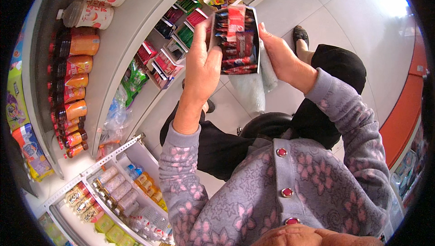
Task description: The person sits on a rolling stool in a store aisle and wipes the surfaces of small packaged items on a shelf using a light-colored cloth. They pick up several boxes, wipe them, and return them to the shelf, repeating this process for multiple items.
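An open carton of small wrapped snack packets (238, 47) is held up between both hands, its open side facing me. My left hand (203, 60) grips its left wall, thumb over the near edge. On the right side, my right hand (283, 54) supports the carton, its thumb along the edge and its other fingers mostly hidden. A pale, fluffy cloth (249, 91) hangs beneath the carton beside the right palm. Whether the right fingers also hold the cloth is hard to tell.
Ahead on the left, a low shelf carries several small open boxes of packets (195, 18). Bottles of orange-labelled drink (76, 76) line the shelf above. A white rack (81, 178) with bottles stands at lower left. Below me is a black round stool seat (266, 123).
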### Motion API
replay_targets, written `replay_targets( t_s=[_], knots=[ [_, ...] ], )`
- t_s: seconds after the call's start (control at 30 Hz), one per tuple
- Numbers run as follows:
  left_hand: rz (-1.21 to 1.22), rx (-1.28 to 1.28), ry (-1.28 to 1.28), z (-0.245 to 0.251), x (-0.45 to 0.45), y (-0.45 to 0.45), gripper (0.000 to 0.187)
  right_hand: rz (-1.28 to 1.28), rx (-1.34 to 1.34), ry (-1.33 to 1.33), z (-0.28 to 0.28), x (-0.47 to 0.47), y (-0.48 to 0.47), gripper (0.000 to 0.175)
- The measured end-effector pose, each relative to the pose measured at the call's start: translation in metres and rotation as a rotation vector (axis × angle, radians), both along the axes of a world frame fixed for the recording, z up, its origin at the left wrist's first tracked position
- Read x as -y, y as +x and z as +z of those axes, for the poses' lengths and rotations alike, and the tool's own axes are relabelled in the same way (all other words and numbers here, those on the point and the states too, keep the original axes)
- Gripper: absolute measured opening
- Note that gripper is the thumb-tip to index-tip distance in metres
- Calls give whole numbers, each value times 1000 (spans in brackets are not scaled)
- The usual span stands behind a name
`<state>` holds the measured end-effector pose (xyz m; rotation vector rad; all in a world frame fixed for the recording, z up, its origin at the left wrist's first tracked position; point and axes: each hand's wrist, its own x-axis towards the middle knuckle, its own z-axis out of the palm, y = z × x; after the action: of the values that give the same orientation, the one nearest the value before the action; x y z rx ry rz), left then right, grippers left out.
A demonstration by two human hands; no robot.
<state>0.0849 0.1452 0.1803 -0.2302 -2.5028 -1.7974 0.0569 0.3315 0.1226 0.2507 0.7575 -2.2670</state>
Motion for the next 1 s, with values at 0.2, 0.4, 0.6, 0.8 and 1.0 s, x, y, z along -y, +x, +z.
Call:
replay_targets(
  t_s=[0.2, 0.4, 0.6, 0.8, 1.0],
  knots=[
    [-28, 80, -286, 5, 1, 5, 49, 6, 116, -24, -14, 7, 9, 46],
    [-88, 35, -334, 15, 5, 14, 61, 34, -60, -13, -23, 5, 1, 70],
    [-72, -208, -380, 23, 0, 20, 86, 78, -90, 29, -20, 4, 6, 73],
    [-66, -328, -636, 34, 4, 15, 66, 201, -112, 68, -22, 6, 11, 77],
    [-112, -245, -754, 36, 1, 12, 53, 276, -61, 80, -24, 6, 18, 79]
  ],
)
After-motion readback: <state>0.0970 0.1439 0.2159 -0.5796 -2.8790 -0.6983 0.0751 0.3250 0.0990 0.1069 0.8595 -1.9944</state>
